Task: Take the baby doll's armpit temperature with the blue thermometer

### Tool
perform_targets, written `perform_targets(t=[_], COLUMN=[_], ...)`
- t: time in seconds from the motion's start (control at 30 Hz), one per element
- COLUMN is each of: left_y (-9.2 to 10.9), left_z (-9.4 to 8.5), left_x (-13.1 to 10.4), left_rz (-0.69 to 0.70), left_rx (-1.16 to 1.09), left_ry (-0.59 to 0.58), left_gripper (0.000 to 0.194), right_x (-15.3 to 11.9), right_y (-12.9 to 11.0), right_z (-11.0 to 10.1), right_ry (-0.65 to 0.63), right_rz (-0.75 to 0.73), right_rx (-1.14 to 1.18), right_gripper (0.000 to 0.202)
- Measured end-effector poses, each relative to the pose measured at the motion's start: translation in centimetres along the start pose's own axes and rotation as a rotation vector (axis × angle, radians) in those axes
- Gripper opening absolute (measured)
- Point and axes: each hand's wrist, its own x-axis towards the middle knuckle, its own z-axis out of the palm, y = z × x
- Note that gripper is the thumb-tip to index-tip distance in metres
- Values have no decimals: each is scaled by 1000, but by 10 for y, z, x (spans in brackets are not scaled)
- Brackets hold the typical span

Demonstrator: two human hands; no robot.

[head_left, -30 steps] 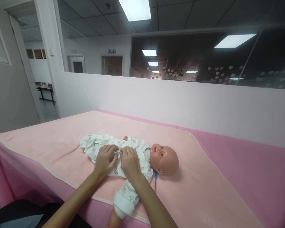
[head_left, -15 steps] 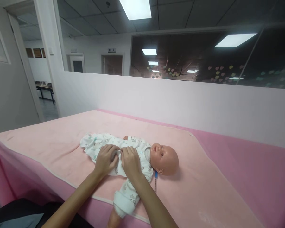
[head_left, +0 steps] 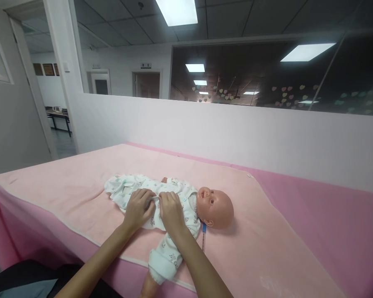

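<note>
A baby doll [head_left: 216, 209] lies on its back, head toward the right, in white baby clothes [head_left: 191, 213] with small printed figures. Over its belly, my left hand [head_left: 139, 207] is closed, with curled fingertips on the front of the clothes. Close beside it, my right hand [head_left: 171, 209] also pinches the front of the clothes. A short piece of white fabric stretches between the two sets of fingertips; whether it is an edge or a tie I cannot tell. One sleeved doll arm [head_left: 164, 263] points toward me, its cuff folded back.
Under the doll is a peach blanket [head_left: 267, 248] over a pink cover [head_left: 335, 215]. A thin strip with a blue end [head_left: 204, 228] lies below the doll's neck. Behind the bed runs a white wall [head_left: 236, 132] with windows above; a door [head_left: 15, 107] is at left.
Both hands stay on the front of the clothes. My right hand's fingertips have shifted very slightly right; the doll lies as before.
</note>
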Motion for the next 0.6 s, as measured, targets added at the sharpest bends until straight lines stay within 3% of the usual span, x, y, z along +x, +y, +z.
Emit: perform_targets(t=[0.6], left_y=[-5], left_z=[0], left_x=[-3], left_rz=[-44], left_rx=[-112], left_ry=[-23], left_gripper=[21], right_x=[0], right_y=[0], right_z=[0], right_ry=[-12], right_rz=[5], right_rx=[-5], right_gripper=[7])
